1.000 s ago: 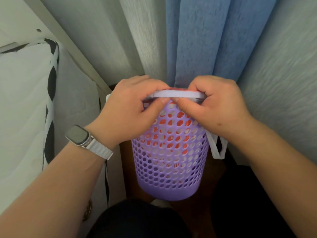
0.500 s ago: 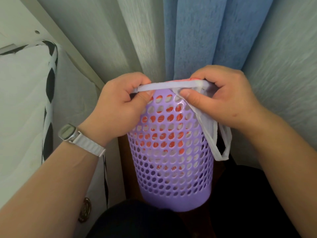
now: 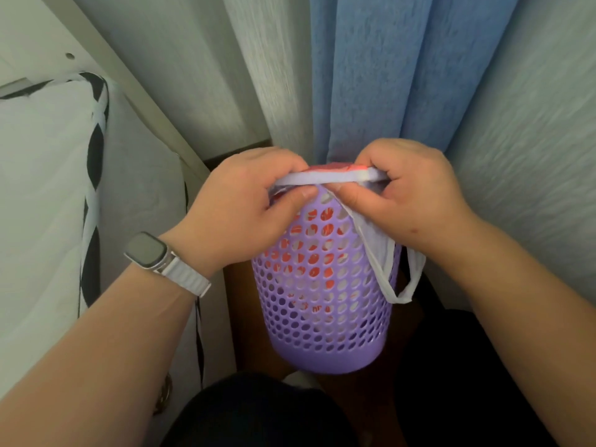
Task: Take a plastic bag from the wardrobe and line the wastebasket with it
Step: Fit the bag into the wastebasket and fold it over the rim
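Note:
A purple perforated wastebasket (image 3: 325,304) stands on the dark floor in the middle of the head view. A white plastic bag with red print (image 3: 325,180) sits inside it, its edge folded over the near rim; red shows through the holes. My left hand (image 3: 245,214) pinches the bag's edge at the rim's left side. My right hand (image 3: 406,195) pinches it at the rim's right side. One bag handle (image 3: 395,272) hangs loose down the basket's right outside. The basket's mouth is hidden behind my hands.
Blue and pale grey curtains (image 3: 380,75) hang right behind the basket. A white mattress with black-and-white trim (image 3: 42,188) fills the left. My dark-clothed legs (image 3: 258,414) are at the bottom. The basket stands in a narrow gap between bed and curtain.
My two hands have drawn back closer together along the near rim, still pinching the bag edge. The hanging handle stays on the right side.

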